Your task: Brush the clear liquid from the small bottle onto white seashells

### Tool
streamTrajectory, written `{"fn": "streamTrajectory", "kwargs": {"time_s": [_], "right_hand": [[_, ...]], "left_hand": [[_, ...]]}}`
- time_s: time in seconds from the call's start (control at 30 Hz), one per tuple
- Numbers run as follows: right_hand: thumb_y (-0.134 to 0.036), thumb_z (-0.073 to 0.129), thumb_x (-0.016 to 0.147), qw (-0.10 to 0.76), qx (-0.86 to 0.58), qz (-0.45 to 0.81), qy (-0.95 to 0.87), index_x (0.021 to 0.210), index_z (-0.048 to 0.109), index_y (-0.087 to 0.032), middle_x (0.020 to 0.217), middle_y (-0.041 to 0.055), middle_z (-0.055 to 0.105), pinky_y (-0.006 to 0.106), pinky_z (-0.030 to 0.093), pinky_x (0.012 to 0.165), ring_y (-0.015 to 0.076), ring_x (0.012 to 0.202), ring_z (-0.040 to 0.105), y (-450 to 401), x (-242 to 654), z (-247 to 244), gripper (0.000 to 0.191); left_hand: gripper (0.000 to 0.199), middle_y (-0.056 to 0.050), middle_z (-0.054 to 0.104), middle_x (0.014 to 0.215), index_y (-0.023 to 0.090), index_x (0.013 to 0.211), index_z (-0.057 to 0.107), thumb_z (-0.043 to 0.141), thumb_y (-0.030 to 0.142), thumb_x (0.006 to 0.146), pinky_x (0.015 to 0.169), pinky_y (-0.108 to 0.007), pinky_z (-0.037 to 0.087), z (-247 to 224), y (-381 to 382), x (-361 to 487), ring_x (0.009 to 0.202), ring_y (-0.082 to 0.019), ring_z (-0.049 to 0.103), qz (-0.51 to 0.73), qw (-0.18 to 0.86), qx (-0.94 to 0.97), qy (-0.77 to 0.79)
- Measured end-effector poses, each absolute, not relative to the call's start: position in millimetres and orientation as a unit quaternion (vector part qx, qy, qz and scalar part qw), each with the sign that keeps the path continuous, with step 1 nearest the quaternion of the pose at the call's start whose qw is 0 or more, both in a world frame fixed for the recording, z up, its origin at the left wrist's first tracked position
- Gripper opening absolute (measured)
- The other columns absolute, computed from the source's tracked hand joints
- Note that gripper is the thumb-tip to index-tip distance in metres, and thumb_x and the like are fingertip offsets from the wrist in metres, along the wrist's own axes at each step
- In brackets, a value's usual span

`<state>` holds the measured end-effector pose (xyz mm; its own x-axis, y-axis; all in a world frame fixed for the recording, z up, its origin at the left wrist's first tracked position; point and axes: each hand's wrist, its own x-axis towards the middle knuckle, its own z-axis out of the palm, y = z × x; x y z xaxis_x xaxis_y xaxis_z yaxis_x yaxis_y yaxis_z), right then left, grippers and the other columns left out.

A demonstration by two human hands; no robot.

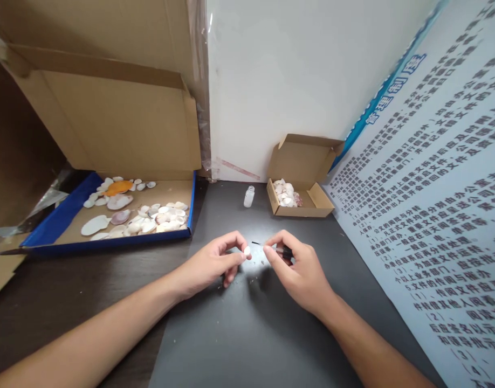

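My left hand (221, 258) pinches a small white seashell (247, 251) between thumb and forefinger, above the dark mat. A short gap to the right, my right hand (296, 267) is closed around a slim tool with a black handle (287, 251). The tool's thin dark tip (256, 243) points left toward the shell and stands apart from it. I cannot make out what kind of tool it is. Small pale crumbs (253, 279) are scattered on the mat below the hands. Beyond them stands a small whitish bottle (249, 196), upright.
At the left, an open blue-edged cardboard box (178, 188) holds many seashells and an orange piece (118, 187). A small open carton (312, 209) with shells stands back right. A white wall (247, 108) and a printed panel (433, 226) border the dark mat (215, 345).
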<state>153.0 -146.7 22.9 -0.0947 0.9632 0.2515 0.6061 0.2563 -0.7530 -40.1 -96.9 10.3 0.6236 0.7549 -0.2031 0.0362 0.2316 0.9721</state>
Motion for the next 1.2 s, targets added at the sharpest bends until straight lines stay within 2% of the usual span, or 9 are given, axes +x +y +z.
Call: {"fn": "streamTrajectory", "kwargs": {"time_s": [0.1, 0.27, 0.47, 0.6, 0.73, 0.87, 0.93, 1.1, 1.2], "right_hand": [[-0.031, 0.053, 0.093, 0.366, -0.534, 0.257, -0.717, 0.086, 0.060, -0.020, 0.059, -0.0050, 0.045, 0.023, 0.034, 0.052, 0.0113, 0.052, 0.042, -147.6, 152.5, 23.2, 0.015], [-0.030, 0.051, 0.094, 0.352, -0.566, 0.243, -0.705, 0.085, 0.058, -0.020, 0.061, -0.0041, 0.049, 0.023, 0.033, 0.052, 0.0115, 0.053, 0.044, -146.4, 152.9, 22.8, 0.015], [-0.029, 0.052, 0.093, 0.327, -0.560, 0.258, -0.717, 0.086, 0.059, -0.020, 0.061, -0.0045, 0.049, 0.023, 0.033, 0.053, 0.0112, 0.052, 0.044, -145.7, 152.2, 23.1, 0.013], [-0.031, 0.050, 0.095, 0.353, -0.554, 0.254, -0.710, 0.087, 0.058, -0.020, 0.061, -0.0044, 0.048, 0.023, 0.034, 0.054, 0.0121, 0.054, 0.044, -145.5, 153.2, 22.2, 0.015], [-0.030, 0.052, 0.093, 0.313, -0.569, 0.258, -0.716, 0.085, 0.058, -0.020, 0.059, -0.0052, 0.047, 0.024, 0.032, 0.054, 0.0116, 0.052, 0.043, -144.6, 154.4, 21.5, 0.014], [-0.031, 0.051, 0.094, 0.358, -0.549, 0.256, -0.711, 0.087, 0.059, -0.020, 0.061, -0.0048, 0.048, 0.023, 0.033, 0.054, 0.0118, 0.054, 0.045, -145.0, 154.6, 22.3, 0.015], [-0.030, 0.050, 0.095, 0.352, -0.528, 0.263, -0.727, 0.089, 0.059, -0.020, 0.062, -0.0046, 0.049, 0.023, 0.034, 0.055, 0.0118, 0.055, 0.046, -145.4, 154.6, 22.3, 0.014], [-0.030, 0.050, 0.094, 0.330, -0.568, 0.255, -0.710, 0.086, 0.059, -0.020, 0.060, -0.0044, 0.050, 0.024, 0.032, 0.054, 0.0118, 0.053, 0.045, -144.6, 156.0, 21.2, 0.016], [-0.031, 0.050, 0.095, 0.332, -0.544, 0.266, -0.723, 0.089, 0.062, -0.020, 0.061, -0.0041, 0.051, 0.023, 0.033, 0.054, 0.0119, 0.054, 0.046, -144.1, 156.0, 21.1, 0.017]], "left_hand": [[0.024, 0.009, 0.047, 0.055, 0.021, 0.086, 0.050, 0.065, 0.039, 0.082, 0.048, -0.020, 0.042, 10.2, -96.4, -39.9, 0.045, -0.008, 0.046, 0.259, 0.702, 0.566, 0.347], [0.021, 0.005, 0.055, 0.077, 0.020, 0.084, 0.050, 0.065, 0.034, 0.082, 0.051, -0.022, 0.047, 10.4, -95.4, -39.4, 0.047, -0.005, 0.049, 0.274, 0.698, 0.568, 0.339], [0.021, 0.007, 0.050, 0.071, 0.021, 0.085, 0.048, 0.064, 0.033, 0.084, 0.051, -0.021, 0.046, 10.3, -95.7, -40.0, 0.047, -0.005, 0.047, 0.269, 0.704, 0.566, 0.334], [0.021, 0.008, 0.049, 0.065, 0.021, 0.085, 0.048, 0.064, 0.035, 0.084, 0.049, -0.020, 0.043, 10.5, -96.4, -40.1, 0.047, -0.006, 0.046, 0.264, 0.702, 0.569, 0.337], [0.022, 0.008, 0.047, 0.061, 0.021, 0.086, 0.049, 0.064, 0.037, 0.083, 0.048, -0.020, 0.043, 10.5, -96.5, -39.9, 0.046, -0.007, 0.044, 0.259, 0.706, 0.564, 0.341], [0.022, 0.008, 0.047, 0.060, 0.021, 0.086, 0.049, 0.064, 0.037, 0.083, 0.046, -0.020, 0.041, 10.0, -96.2, -39.9, 0.046, -0.007, 0.043, 0.256, 0.704, 0.565, 0.347], [0.021, 0.009, 0.045, 0.057, 0.021, 0.086, 0.049, 0.063, 0.037, 0.083, 0.045, -0.019, 0.040, 9.4, -95.8, -40.1, 0.045, -0.007, 0.043, 0.255, 0.705, 0.564, 0.346], [0.019, 0.004, 0.057, 0.079, 0.020, 0.086, 0.050, 0.063, 0.033, 0.083, 0.046, -0.019, 0.042, 9.0, -94.9, -40.5, 0.047, -0.004, 0.046, 0.264, 0.715, 0.552, 0.338], [0.018, 0.004, 0.059, 0.083, 0.019, 0.086, 0.049, 0.063, 0.031, 0.083, 0.045, -0.019, 0.041, 8.8, -94.6, -40.3, 0.045, -0.003, 0.049, 0.265, 0.717, 0.552, 0.332]]}}
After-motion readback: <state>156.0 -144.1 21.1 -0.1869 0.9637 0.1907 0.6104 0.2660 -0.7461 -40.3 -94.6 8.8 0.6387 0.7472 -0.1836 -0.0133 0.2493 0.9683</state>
